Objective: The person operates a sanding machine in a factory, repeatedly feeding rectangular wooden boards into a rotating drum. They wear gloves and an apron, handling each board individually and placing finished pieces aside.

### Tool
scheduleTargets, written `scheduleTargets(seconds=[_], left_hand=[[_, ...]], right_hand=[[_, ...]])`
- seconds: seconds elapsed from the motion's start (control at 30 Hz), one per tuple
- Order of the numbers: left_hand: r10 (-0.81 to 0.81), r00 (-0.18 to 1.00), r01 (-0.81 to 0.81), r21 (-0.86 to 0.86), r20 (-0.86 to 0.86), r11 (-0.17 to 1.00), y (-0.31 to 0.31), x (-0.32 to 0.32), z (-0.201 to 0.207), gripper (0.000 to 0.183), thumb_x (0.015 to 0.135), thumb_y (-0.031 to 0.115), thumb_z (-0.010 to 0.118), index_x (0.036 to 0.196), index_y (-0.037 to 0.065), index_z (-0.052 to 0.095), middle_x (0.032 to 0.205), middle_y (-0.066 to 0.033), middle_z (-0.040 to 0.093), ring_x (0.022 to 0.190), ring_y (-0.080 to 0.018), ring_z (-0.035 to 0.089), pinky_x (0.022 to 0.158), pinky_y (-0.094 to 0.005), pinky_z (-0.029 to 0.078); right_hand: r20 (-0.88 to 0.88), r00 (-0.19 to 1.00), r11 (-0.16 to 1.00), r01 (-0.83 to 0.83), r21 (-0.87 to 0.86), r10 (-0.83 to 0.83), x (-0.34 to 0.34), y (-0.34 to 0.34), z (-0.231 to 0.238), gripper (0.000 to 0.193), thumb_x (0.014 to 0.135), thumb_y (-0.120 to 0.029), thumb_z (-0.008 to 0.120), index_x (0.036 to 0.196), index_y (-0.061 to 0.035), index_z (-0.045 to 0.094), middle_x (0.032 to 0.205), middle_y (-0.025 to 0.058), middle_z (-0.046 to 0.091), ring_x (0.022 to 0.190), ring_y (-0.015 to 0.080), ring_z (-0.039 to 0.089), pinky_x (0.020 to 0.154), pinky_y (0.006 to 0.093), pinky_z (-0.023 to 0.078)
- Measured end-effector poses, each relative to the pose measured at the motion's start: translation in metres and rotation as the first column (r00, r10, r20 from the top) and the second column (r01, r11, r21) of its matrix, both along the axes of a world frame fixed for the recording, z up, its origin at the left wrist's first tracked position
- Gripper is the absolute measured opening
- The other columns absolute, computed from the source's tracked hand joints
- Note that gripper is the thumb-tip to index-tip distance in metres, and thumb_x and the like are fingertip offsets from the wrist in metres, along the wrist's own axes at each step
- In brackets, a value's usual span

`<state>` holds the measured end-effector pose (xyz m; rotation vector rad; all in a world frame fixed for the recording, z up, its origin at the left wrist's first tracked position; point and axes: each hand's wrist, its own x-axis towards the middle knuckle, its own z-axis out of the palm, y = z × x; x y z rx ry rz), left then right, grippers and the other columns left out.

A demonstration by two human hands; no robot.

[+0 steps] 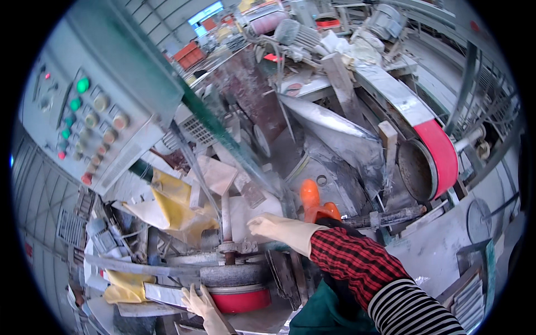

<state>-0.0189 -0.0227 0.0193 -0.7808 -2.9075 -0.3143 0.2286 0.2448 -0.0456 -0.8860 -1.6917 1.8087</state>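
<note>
My left hand [201,304], in a cream rubber glove, is low in the view with its fingers spread. It is at the left side of a red-banded drum [243,300], beside the end of a pale flat strip [164,294]; I cannot tell whether it touches either. My right hand [271,228], gloved the same way, is stretched out to the left above the machine. Its fingers are loosely extended, and nothing shows in them. Just left of it stands an upright metal shaft [226,223], above a dark dusty wheel [234,275].
A control panel [84,111] with coloured buttons fills the upper left. Yellow sheeting [173,204] hangs below it. To the right, a pale strip runs to another red-banded drum [441,159]. My orange boots [311,195] stand near a bent metal sheet [335,128]. Several motors and scraps lie behind.
</note>
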Motion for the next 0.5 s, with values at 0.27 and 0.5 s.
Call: scheduleTargets(seconds=[0.27, 0.5], left_hand=[[-0.228, 0.967, 0.101, 0.658, 0.111, 0.746, -0.015, 0.014, -0.019, 0.05, 0.075, -0.004, 0.064, 0.124, 0.0, 0.056, 0.142, -0.0151, 0.042, 0.13, -0.0286, 0.042, 0.108, -0.0372, 0.035], [-0.712, 0.7, 0.623, 0.54, -0.062, 0.566, 0.044, 0.095, 0.02, 0.082, 0.071, 0.005, 0.07, 0.145, 0.005, 0.037, 0.154, -0.0238, 0.022, 0.139, -0.0394, 0.03, 0.112, -0.0468, 0.032]], right_hand=[[-0.052, 0.998, 0.998, -0.043, -0.047, 0.041, -0.002, -0.016, 0.029, 0.035, 0.092, -0.021, 0.058, 0.12, 0.0009, 0.063, 0.102, 0.014, 0.07, 0.089, 0.0201, 0.067, 0.082, 0.0334, 0.051], [-0.097, 0.956, 0.891, -0.293, -0.347, 0.276, -0.003, -0.066, 0.056, 0.054, 0.096, -0.041, 0.056, 0.141, -0.0118, 0.046, 0.119, 0.0157, 0.063, 0.107, 0.0229, 0.06, 0.08, 0.0397, 0.052]])
